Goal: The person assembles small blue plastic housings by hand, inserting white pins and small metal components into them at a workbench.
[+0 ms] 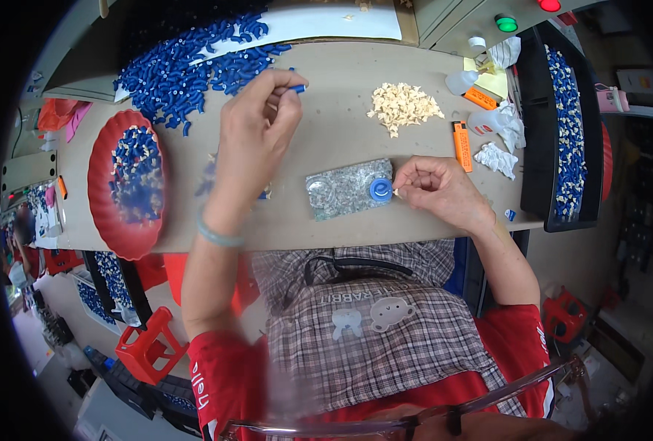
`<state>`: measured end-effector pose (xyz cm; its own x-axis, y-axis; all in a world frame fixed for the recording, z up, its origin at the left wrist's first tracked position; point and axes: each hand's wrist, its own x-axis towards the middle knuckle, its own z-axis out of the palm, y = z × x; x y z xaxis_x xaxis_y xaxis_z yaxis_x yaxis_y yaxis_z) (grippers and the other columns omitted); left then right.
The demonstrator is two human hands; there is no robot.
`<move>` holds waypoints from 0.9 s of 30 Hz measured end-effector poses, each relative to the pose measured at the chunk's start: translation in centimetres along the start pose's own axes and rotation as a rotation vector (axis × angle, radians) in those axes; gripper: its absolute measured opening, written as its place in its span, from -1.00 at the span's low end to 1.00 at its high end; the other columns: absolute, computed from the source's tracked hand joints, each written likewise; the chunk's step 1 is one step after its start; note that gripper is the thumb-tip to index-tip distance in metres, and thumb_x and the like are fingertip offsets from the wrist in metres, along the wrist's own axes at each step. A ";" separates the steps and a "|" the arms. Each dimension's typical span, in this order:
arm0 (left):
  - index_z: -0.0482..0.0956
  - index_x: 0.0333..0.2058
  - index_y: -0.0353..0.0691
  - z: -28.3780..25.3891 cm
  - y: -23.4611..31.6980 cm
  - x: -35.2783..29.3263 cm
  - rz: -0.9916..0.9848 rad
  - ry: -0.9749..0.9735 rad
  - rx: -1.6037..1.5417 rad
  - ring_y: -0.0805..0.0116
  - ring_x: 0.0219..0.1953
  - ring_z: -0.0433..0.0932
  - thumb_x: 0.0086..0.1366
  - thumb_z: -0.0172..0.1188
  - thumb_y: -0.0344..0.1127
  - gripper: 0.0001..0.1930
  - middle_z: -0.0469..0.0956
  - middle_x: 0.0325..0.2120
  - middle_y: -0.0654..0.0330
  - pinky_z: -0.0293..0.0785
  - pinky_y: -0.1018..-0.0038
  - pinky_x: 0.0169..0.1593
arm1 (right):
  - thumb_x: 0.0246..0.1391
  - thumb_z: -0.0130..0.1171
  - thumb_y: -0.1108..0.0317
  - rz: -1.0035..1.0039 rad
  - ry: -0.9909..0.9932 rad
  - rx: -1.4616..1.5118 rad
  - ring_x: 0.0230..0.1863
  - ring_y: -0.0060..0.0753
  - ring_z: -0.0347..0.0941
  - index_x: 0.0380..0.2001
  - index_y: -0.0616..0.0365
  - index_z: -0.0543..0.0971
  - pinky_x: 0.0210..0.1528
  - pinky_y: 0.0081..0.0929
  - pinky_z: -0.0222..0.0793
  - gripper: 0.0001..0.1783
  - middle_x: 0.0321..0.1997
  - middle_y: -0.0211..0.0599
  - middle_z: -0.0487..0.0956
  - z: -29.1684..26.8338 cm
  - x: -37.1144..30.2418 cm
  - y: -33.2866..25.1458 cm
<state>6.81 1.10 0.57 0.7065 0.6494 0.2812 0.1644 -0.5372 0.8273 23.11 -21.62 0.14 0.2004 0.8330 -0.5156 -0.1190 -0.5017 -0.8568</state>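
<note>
Between the fingertips of my left hand [264, 121] is a small blue curved plastic piece [298, 89], held over the table close to a big pile of the same blue pieces [168, 84]. My right hand [440, 189] pinches a small cream-coloured piece [395, 192], right at the edge of a blue round cap [380, 189]. That cap sits on the right end of a speckled grey stone slab [341, 192]. A heap of cream pieces [404, 106] lies beyond my right hand.
At the left stands a red scalloped bowl [106, 198] of blue and cream pieces. To the right are orange cutter knives [462, 147], small bottles [482, 120], crumpled tissue [497, 160] and a black tray [536, 147] with more pieces. A red stool [150, 345] stands below left.
</note>
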 end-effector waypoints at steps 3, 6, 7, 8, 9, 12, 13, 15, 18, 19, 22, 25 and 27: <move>0.62 -0.15 -0.33 -0.6 0.7 -2.7 -0.254 -0.013 -0.308 0.65 -0.47 0.42 0.37 0.11 -0.46 -0.84 0.50 -0.50 0.35 0.34 0.69 -0.37 | 0.08 0.21 0.59 -0.026 0.010 -0.069 -0.42 -0.84 0.41 -0.33 0.23 0.55 -0.33 -0.78 0.35 -0.91 -0.46 -0.59 0.51 0.2 0.2 0.0; 0.63 -0.08 -0.35 -1.1 1.0 -4.3 -0.436 -0.049 -0.442 0.61 -0.40 0.47 0.38 0.10 -0.48 -0.80 0.54 -0.44 0.33 0.40 0.68 -0.30 | 0.10 0.21 0.59 0.007 0.026 -0.125 -0.43 -0.86 0.40 -0.34 0.17 0.48 -0.37 -0.79 0.33 -0.87 -0.45 -0.62 0.49 0.3 0.4 -0.6; 0.63 -0.05 -0.34 -1.1 0.8 -4.9 -0.424 -0.064 -0.470 0.59 -0.37 0.49 0.38 0.11 -0.48 -0.78 0.54 -0.41 0.32 0.43 0.66 -0.28 | 0.09 0.21 0.60 0.010 0.035 -0.152 -0.44 -0.86 0.40 -0.34 0.16 0.44 -0.38 -0.80 0.33 -0.84 -0.46 -0.61 0.48 0.4 0.4 -0.7; 0.62 -0.02 -0.33 -1.1 0.5 -5.4 -0.412 -0.079 -0.498 0.58 -0.35 0.51 0.38 0.12 -0.49 -0.76 0.55 -0.39 0.30 0.45 0.65 -0.25 | 0.08 0.21 0.60 0.013 0.043 -0.178 -0.45 -0.85 0.41 -0.35 0.16 0.41 -0.39 -0.80 0.33 -0.82 -0.47 -0.60 0.47 0.5 0.4 -0.9; 0.62 -0.02 -0.33 -1.1 0.4 -6.0 -0.415 -0.076 -0.501 0.58 -0.35 0.51 0.38 0.12 -0.49 -0.76 0.55 -0.39 0.30 0.45 0.65 -0.25 | 0.08 0.21 0.60 0.017 0.040 -0.182 -0.45 -0.85 0.41 -0.35 0.16 0.41 -0.39 -0.80 0.33 -0.82 -0.47 -0.60 0.47 0.6 0.4 -1.1; 0.61 -0.03 -0.36 -1.0 0.1 -7.3 -0.454 -0.110 -0.567 0.55 -0.34 0.54 0.38 0.13 -0.50 -0.77 0.58 -0.35 0.24 0.51 0.61 -0.22 | 0.07 0.20 0.61 0.010 0.073 -0.267 -0.43 -0.85 0.44 -0.34 0.17 0.38 -0.39 -0.78 0.36 -0.80 -0.47 -0.58 0.47 0.9 0.4 -1.7; 0.61 -0.02 -0.37 -0.9 0.1 -7.6 -0.470 -0.131 -0.592 0.54 -0.33 0.55 0.37 0.13 -0.50 -0.76 0.59 -0.34 0.23 0.52 0.61 -0.20 | 0.07 0.20 0.61 -0.004 0.077 -0.309 -0.42 -0.85 0.45 -0.34 0.17 0.37 -0.38 -0.78 0.37 -0.79 -0.47 -0.58 0.47 1.0 0.5 -1.8; 0.60 -0.02 -0.39 -0.8 0.1 -7.9 -0.486 -0.150 -0.619 0.53 -0.32 0.56 0.37 0.13 -0.51 -0.76 0.61 -0.33 0.21 0.53 0.60 -0.19 | 0.06 0.20 0.61 -0.018 0.079 -0.354 -0.41 -0.85 0.46 -0.33 0.18 0.37 -0.38 -0.77 0.38 -0.79 -0.47 -0.58 0.47 1.1 0.5 -2.0; 0.56 0.03 -0.41 -0.6 0.3 -8.1 -0.488 -0.219 -0.647 0.47 -0.27 0.62 0.38 0.13 -0.54 -0.73 0.65 -0.27 0.11 0.56 0.59 -0.17 | 0.02 0.23 0.57 -0.038 0.115 -0.404 -0.46 -0.65 0.51 -0.36 0.25 0.39 -0.36 -0.60 0.46 -0.80 -0.47 -0.38 0.50 1.3 0.4 -2.1; 0.56 0.01 -0.41 -0.4 0.6 -8.1 -0.493 -0.240 -0.658 0.44 -0.24 0.64 0.38 0.13 -0.53 -0.74 0.66 -0.26 0.09 0.57 0.58 -0.14 | 0.02 0.23 0.58 -0.041 0.114 -0.405 -0.46 -0.66 0.51 -0.36 0.24 0.39 -0.36 -0.61 0.46 -0.80 -0.47 -0.40 0.50 1.3 0.3 -2.2; 0.58 -0.03 -0.40 0.4 1.3 -8.5 -0.485 -0.261 -0.678 0.43 -0.21 0.66 0.38 0.13 -0.53 -0.78 0.67 -0.26 0.10 0.58 0.56 -0.13 | 0.03 0.23 0.59 -0.034 0.094 -0.304 -0.45 -0.68 0.50 -0.34 0.21 0.38 -0.36 -0.62 0.46 -0.79 -0.46 -0.44 0.50 0.7 0.2 -2.0; 0.62 -0.10 -0.38 1.3 2.2 -9.1 -0.452 -0.276 -0.659 0.45 -0.23 0.66 0.35 0.16 -0.53 -0.82 0.68 -0.28 0.14 0.57 0.56 -0.14 | 0.05 0.24 0.59 0.004 0.042 -0.088 -0.44 -0.69 0.49 -0.30 0.17 0.38 -0.36 -0.64 0.46 -0.77 -0.45 -0.46 0.52 0.0 0.1 -2.2; 0.64 -0.12 -0.36 1.6 2.7 -9.0 -0.431 -0.292 -0.629 0.45 -0.24 0.65 0.33 0.19 -0.53 -0.83 0.68 -0.28 0.15 0.56 0.56 -0.15 | 0.06 0.25 0.60 0.032 0.007 0.027 -0.44 -0.70 0.48 -0.28 0.14 0.39 -0.36 -0.65 0.46 -0.75 -0.43 -0.46 0.54 -0.1 0.0 -2.2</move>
<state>1.95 -7.03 -0.50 0.8345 0.5171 -0.1902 0.1069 0.1867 0.9766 23.50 -20.51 2.05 0.2033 0.8151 -0.5425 -0.1512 -0.5213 -0.8399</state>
